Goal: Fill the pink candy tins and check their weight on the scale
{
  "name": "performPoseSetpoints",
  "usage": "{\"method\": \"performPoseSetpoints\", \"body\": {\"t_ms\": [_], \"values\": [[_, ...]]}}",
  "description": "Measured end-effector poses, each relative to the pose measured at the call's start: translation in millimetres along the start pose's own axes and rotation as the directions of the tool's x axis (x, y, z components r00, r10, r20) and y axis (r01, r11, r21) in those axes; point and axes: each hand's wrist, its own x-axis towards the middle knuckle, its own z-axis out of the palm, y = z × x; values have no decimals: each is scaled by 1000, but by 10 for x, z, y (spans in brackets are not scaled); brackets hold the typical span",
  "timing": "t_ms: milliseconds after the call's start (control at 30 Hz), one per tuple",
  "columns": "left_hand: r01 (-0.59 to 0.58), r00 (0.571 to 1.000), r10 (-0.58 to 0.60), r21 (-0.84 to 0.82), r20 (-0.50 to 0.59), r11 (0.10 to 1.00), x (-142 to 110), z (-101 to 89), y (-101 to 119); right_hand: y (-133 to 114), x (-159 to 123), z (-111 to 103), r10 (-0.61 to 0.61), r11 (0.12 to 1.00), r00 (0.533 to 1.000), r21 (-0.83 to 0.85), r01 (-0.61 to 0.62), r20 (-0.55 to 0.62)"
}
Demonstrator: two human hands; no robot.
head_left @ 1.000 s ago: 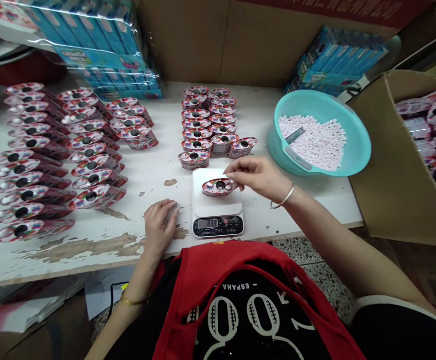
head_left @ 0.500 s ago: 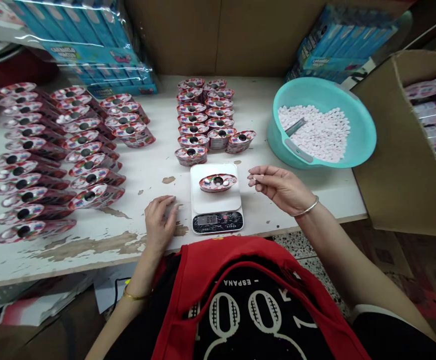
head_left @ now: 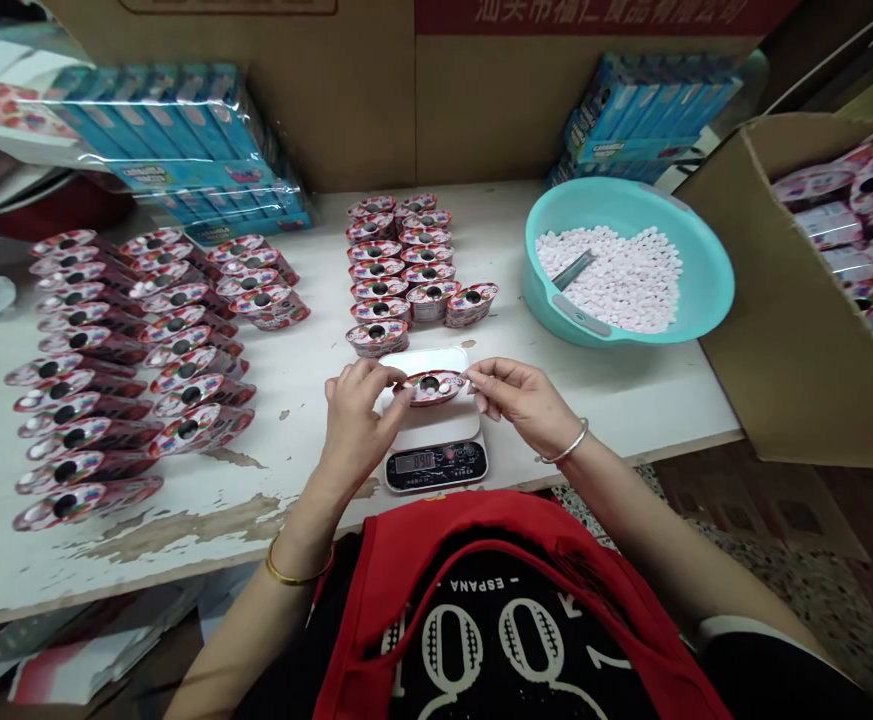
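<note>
A small oval red-and-white candy container [head_left: 430, 400], with a dark round hole and white candies on its top, sits over the pan of a white kitchen scale [head_left: 436, 435]. My left hand [head_left: 357, 420] has its thumb and forefinger closed on the container's left end. At the opposite end, the pinched fingertips of my right hand [head_left: 518, 400] touch the container; whether a candy is also between them is hidden. The scale's black panel [head_left: 436, 465] shows digits that look like 89.0.
Rows of similar containers [head_left: 83, 440] fill the left, with two more columns [head_left: 380, 288] behind the scale. A turquoise basin [head_left: 713, 290] of white candies holds a metal scoop [head_left: 572, 270]. Blue wrapped boxes [head_left: 181, 130] stand behind; a cardboard carton [head_left: 766, 350] is at right.
My left hand has come from the table beside the scale to the container's left end. My right hand has moved left to its right end. The camera view has shifted slightly.
</note>
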Motion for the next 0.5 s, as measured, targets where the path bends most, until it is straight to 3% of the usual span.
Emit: {"method": "performPoseSetpoints", "body": {"t_ms": [133, 267, 333, 500], "values": [[3, 1000, -3, -44, -1, 999, 63, -22, 88, 100, -99, 37, 126, 963, 992, 237, -126, 12], [-191, 975, 208, -188, 76, 963, 65, 0, 294, 204, -219, 105, 227, 872, 964, 413, -264, 138], [-256, 956, 276, -185, 96, 949, 85, 26, 355, 226, -266, 111, 259, 822, 946, 471, -321, 194], [-148, 988, 142, -114, -58, 982, 177, 3, 251, 257, -361, -78, 258, 833, 965, 493, -251, 56]]}}
